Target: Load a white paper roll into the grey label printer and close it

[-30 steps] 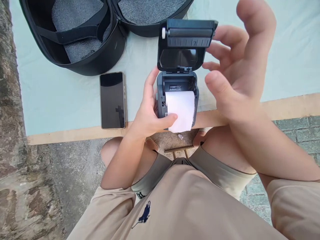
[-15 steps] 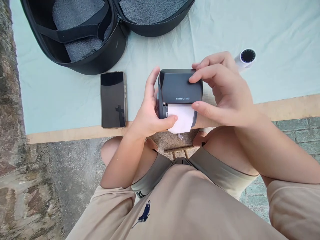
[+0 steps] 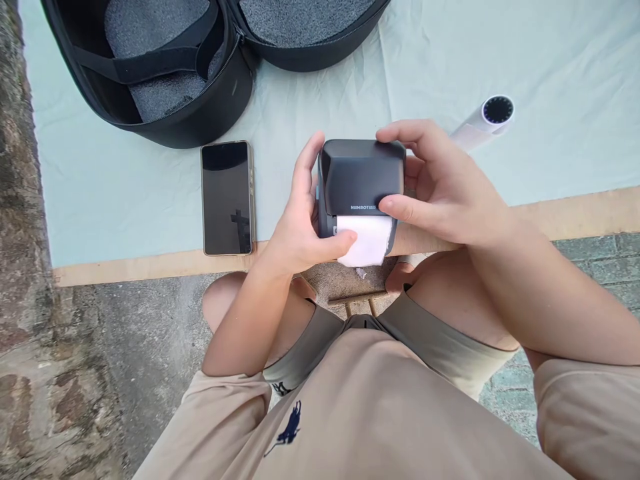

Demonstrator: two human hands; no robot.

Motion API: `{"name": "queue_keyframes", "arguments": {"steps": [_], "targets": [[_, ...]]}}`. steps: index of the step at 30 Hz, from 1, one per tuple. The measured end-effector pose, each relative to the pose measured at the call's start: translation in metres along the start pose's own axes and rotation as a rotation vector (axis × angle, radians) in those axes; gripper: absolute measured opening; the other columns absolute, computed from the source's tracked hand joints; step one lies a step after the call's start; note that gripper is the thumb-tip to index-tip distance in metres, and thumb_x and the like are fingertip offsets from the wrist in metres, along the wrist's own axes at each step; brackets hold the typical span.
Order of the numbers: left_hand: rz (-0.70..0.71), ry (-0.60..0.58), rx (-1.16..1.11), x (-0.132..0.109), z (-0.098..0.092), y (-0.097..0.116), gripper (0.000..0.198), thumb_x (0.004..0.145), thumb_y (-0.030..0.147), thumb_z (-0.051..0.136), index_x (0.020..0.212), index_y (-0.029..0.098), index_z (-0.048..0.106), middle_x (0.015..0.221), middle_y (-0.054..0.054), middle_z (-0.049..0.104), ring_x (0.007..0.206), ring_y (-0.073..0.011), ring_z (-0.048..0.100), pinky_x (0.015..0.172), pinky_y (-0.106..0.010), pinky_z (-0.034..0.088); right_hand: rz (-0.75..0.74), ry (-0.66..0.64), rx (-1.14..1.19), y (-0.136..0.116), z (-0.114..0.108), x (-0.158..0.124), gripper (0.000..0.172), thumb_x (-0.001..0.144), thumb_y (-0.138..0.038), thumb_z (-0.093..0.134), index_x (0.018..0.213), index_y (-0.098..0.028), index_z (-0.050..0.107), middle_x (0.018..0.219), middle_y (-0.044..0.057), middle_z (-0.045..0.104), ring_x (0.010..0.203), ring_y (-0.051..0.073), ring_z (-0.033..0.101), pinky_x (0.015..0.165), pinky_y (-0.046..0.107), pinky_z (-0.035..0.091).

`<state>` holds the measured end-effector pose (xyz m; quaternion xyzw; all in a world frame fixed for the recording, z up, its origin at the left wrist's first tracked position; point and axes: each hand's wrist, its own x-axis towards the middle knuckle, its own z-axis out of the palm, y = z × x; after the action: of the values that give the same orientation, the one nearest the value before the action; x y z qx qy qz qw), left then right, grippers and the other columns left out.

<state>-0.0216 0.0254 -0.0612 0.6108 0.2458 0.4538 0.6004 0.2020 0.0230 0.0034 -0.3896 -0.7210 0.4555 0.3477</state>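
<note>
A black label printer (image 3: 363, 177) marked NIIMBOT is held between both hands over the table's front edge. White paper (image 3: 367, 240) sticks out from under its dark lid. My left hand (image 3: 310, 223) grips the printer's left side, its thumb pressing on the paper. My right hand (image 3: 435, 180) is closed on the right side, with the index finger at the lid's far edge and the thumb on the lid's near corner by the lettering.
A phone (image 3: 227, 198) lies left of the printer on the pale cloth (image 3: 560, 100). Behind it stands an opened black case (image 3: 215, 113) with grey foam. A white cylinder (image 3: 485, 120) with a dark round end is beyond my right hand. A paper scrap (image 3: 361, 273) lies below.
The printer's lid has swung down toward the paper, narrowing the gap at its front. My right index finger has moved from the lid's top to its far edge, and the thumb has shifted slightly.
</note>
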Motion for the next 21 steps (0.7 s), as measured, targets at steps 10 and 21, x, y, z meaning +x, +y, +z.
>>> {"name": "queue_keyframes", "arguments": {"steps": [10, 21], "targets": [[-0.189, 0.097, -0.013, 0.003, 0.005, 0.011, 0.091, 0.070, 0.074, 0.071, 0.141, 0.032, 0.034, 0.141, -0.011, 0.054, 0.135, -0.0387, 0.053, 0.098, -0.049, 0.057, -0.138, 0.045, -0.189, -0.008, 0.007, -0.002, 0.054, 0.086, -0.041, 0.068, 0.134, -0.034, 0.045, 0.136, 0.005, 0.055, 0.123, 0.025, 0.057, 0.095, 0.042, 0.056], [-0.312, 0.273, -0.355, 0.004, 0.026, 0.058, 0.035, 0.097, 0.044, 0.053, 0.124, 0.022, 0.059, 0.131, -0.008, 0.064, 0.143, -0.0285, 0.049, 0.117, -0.044, 0.046, -0.060, 0.031, -0.087, -0.003, 0.007, 0.001, 0.052, 0.086, -0.046, 0.065, 0.131, -0.029, 0.045, 0.139, 0.010, 0.054, 0.128, 0.032, 0.055, 0.103, 0.051, 0.051]]}}
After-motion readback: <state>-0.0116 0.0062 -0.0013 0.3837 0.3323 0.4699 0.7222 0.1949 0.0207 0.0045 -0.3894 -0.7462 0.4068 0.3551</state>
